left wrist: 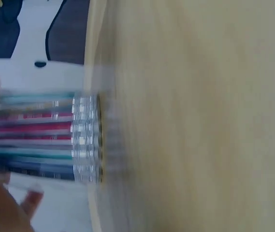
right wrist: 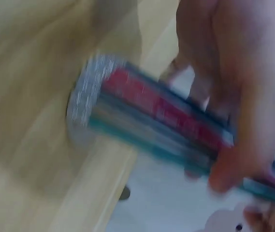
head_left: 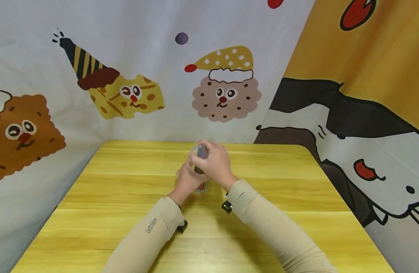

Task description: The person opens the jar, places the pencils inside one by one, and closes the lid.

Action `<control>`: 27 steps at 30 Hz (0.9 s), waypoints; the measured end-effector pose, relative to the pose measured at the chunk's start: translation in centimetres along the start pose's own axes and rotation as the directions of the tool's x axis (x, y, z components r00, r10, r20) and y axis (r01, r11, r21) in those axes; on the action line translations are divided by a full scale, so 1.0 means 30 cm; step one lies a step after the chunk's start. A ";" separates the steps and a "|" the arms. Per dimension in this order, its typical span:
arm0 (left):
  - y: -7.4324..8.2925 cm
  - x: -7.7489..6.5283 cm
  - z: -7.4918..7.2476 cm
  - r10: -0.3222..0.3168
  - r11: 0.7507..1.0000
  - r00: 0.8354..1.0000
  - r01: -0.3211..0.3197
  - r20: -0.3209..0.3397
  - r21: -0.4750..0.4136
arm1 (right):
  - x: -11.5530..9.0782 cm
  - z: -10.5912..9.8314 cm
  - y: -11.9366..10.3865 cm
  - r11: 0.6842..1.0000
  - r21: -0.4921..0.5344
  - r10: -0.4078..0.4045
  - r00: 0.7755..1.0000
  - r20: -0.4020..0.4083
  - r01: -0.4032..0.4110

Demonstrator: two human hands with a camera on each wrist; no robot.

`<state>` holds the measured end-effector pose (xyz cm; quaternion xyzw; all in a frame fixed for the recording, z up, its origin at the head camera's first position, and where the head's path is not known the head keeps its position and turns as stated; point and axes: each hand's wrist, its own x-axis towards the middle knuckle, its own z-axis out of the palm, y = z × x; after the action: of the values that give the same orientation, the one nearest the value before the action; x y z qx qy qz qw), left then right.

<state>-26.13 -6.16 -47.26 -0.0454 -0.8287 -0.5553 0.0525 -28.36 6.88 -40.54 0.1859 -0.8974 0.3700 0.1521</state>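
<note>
A clear container of slim coloured sticks, seemingly pens (head_left: 202, 152), stands upright between both hands over the table. My left hand (head_left: 186, 179) grips its lower part from the left. Higher up, my right hand (head_left: 217, 161) curls its thumb and fingers round the top. In the left wrist view the container (left wrist: 31, 137) shows red, teal and dark sticks and a shiny ribbed lower end. Motion blurs that same end in the right wrist view, where the container (right wrist: 151, 111) slants over the table. The fingers hide much of its middle.
A yellow wood-grain table (head_left: 110, 212) spreads beneath the arms. Behind it hangs a white curtain (head_left: 155, 22) printed with cartoon biscuits, with an ochre printed section on the right. Small black wrist cameras sit at both cuffs.
</note>
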 end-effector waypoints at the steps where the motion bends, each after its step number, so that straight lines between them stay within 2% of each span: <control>1: 0.003 0.000 0.006 -0.001 0.999 0.999 0.002 -0.038 0.034 | -0.004 0.005 -0.010 1.000 -0.015 0.009 1.000 -0.025 -0.009; 3: 0.004 0.001 0.014 0.005 0.998 0.997 0.000 -0.072 0.070 | -0.009 0.009 -0.022 0.999 -0.009 0.031 0.999 -0.037 -0.031; 4: 0.003 0.002 0.013 0.009 0.999 0.998 -0.006 -0.056 0.050 | -0.009 0.005 -0.021 0.999 0.011 0.044 0.999 -0.020 -0.044; 7: -0.005 0.009 -0.011 0.036 0.996 0.995 -0.028 0.092 -0.082 | 0.003 -0.029 0.005 0.987 0.138 0.062 0.989 0.137 -0.081; 9: -0.013 0.025 -0.038 0.057 0.987 0.971 -0.020 0.231 -0.161 | 0.023 -0.062 0.035 0.965 0.243 0.029 0.961 0.273 -0.098; 11: -0.020 0.044 -0.065 0.057 0.979 0.936 0.015 0.349 -0.201 | 0.047 -0.090 0.066 0.935 0.338 -0.029 0.921 0.388 -0.112; 13: -0.027 0.063 -0.084 0.044 0.982 0.905 0.038 0.423 -0.183 | 0.065 -0.105 0.088 0.910 0.398 -0.087 0.887 0.453 -0.114; 15: -0.032 0.074 -0.090 0.036 0.984 0.888 0.048 0.458 -0.169 | 0.075 -0.104 0.098 0.896 0.429 -0.115 0.872 0.475 -0.116; 17: -0.033 0.073 -0.085 0.020 0.986 0.895 0.056 0.445 -0.157 | 0.074 -0.093 0.096 0.891 0.437 -0.109 0.881 0.460 -0.118; 20: -0.026 0.053 -0.062 0.001 0.986 0.933 0.059 0.359 -0.157 | 0.060 -0.070 0.078 0.894 0.427 -0.045 0.922 0.384 -0.134; 23: -0.018 0.031 -0.035 -0.015 0.984 0.973 0.055 0.231 -0.169 | 0.040 -0.042 0.045 0.929 0.346 0.042 0.968 0.247 -0.128; 25: -0.013 0.020 -0.019 -0.005 0.985 0.986 0.033 0.164 -0.170 | 0.020 -0.029 0.019 0.951 0.270 0.107 0.981 0.160 -0.148; 27: -0.009 0.015 -0.007 0.011 0.984 0.990 0.014 0.139 -0.177 | 0.004 -0.032 0.000 0.965 0.184 0.166 0.979 0.116 -0.186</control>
<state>-26.60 -6.45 -47.36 -0.0878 -0.7776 -0.6225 -0.0104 -28.34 7.53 -39.83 0.1376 -0.8765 0.4581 0.0547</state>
